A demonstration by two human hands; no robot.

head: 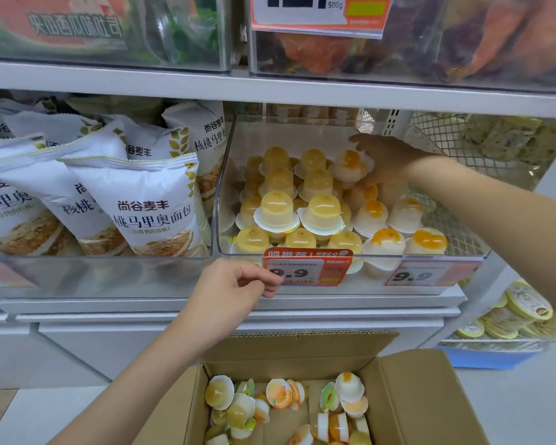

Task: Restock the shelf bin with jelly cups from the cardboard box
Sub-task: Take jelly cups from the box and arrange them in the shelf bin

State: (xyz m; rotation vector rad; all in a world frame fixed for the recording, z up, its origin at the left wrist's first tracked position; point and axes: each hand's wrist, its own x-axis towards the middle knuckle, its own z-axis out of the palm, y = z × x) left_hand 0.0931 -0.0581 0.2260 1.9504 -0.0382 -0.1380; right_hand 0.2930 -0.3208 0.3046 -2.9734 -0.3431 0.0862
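The shelf bin (225, 187) is clear plastic. Inside it, the jelly cups (276, 210) on its left side are pale translucent yellow with white rims; those on its right side (387, 240) are milky white with an orange blob on top. On the bin's front hang two red-orange price tags (307, 268) with white panels and black digits. Left of the bin, the bread bags (148, 207) are white with black lettering and gold wheat-ear motifs. Below the bin, the cardboard box (424, 396) is plain brown.
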